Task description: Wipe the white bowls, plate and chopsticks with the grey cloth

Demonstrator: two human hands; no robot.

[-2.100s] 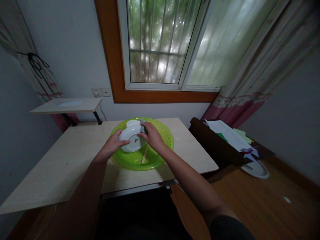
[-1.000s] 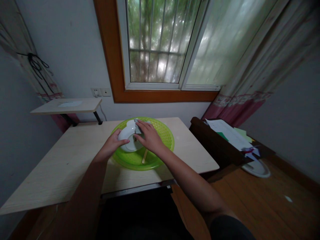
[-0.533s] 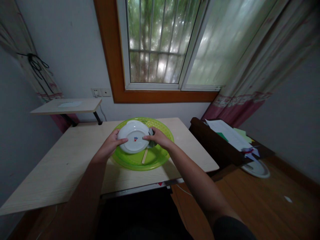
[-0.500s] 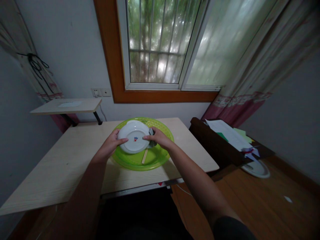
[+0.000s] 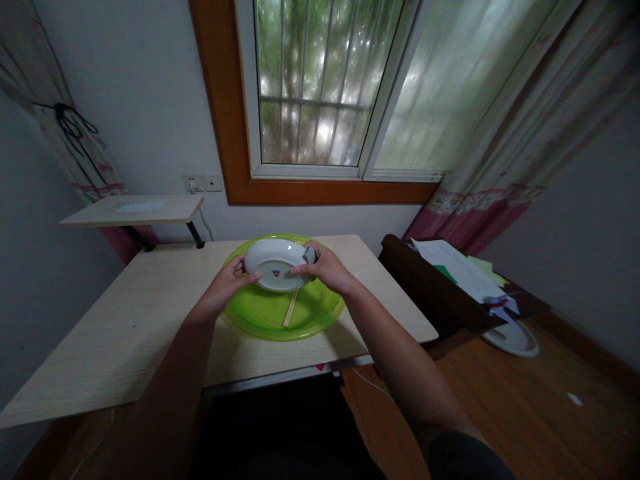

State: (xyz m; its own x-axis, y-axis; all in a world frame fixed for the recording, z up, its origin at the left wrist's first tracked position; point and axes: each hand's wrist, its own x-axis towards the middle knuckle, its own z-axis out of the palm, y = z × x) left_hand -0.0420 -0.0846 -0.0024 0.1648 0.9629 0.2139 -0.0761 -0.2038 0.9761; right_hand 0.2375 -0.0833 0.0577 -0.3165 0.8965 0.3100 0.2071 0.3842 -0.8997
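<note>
White and shiny, the dish point(image 5: 277, 263) is held up over the green basket point(image 5: 257, 323), a bit toward twelve o'clock from the basket's middle, and it is tipped on a slant. The left hand point(image 5: 227, 283) pinches the dish's edge near eight o'clock, thumb on the side with the little coloured mark, fingers mostly hidden behind. The right hand point(image 5: 330, 268) pinches it near three o'clock, with a grey cloth point(image 5: 309, 255) bunched between its fingers and the rim. Most of all, the dish could slip. It looks smooth, and only the thumbs and a few fingers hold it. If the cloth slides on the rim, the right side could drop and leave the left hand with all the weight. If the left thumb lets go too soon, the dish could swing down toward eight o'clock. Then it could bump the basket and maybe chip. Two pale sticks point(image 5: 290, 309) lie in the basket, running from near its middle toward six o'clock, so a falling dish could knock them. The cloth could also get loose and drop into the basket, because just the right hand has it. The basket sits on the table point(image 5: 165, 307), near the front edge at six o'clock, so a hard bump from an arm could push it the wrong way.
</note>
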